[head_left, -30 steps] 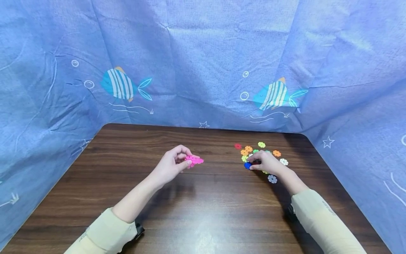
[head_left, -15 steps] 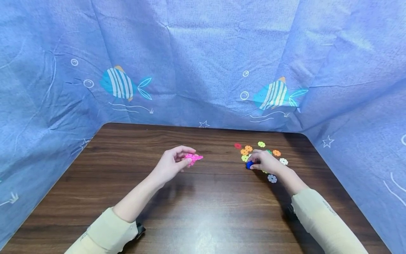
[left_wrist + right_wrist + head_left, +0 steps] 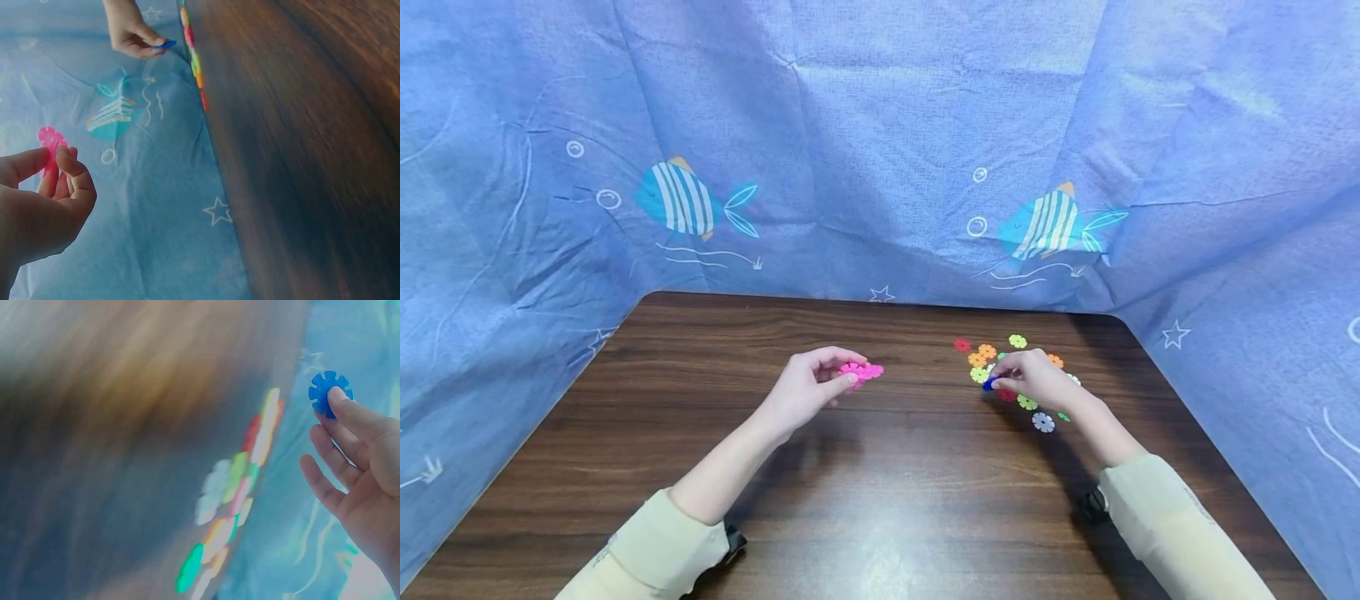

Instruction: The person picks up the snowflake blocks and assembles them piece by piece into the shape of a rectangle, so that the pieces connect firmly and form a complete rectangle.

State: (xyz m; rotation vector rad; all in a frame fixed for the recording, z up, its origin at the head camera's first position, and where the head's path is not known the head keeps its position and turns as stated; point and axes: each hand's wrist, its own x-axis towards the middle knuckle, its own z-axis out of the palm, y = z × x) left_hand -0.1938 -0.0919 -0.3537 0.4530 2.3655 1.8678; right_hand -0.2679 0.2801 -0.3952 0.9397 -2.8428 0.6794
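Observation:
My left hand [image 3: 801,387] pinches pink notched snowflake discs [image 3: 869,372] between thumb and fingers, above the middle of the table. In the head view they look like more than one disc joined at an angle; the fingers cover part of them. My right hand [image 3: 1039,382] pinches a single blue snowflake disc [image 3: 322,392] by its edge, between thumb and index finger. The left wrist view shows this blue disc raised off the tabletop. Below and around the right hand lie loose discs, among them a red disc [image 3: 1007,396] and a yellow-green disc [image 3: 1027,402].
Several more discs lie flat on the right side of the dark wooden table [image 3: 880,467]: orange discs [image 3: 987,351], a red disc [image 3: 962,344] and a grey disc [image 3: 1042,422]. A blue fish-print cloth [image 3: 865,167] hangs behind the table and along both sides.
My right hand has picked up the blue disc from the pile and lifted it, uncovering red and yellow-green discs beneath. The left hand stays nearly in place, its pink discs turned slightly.

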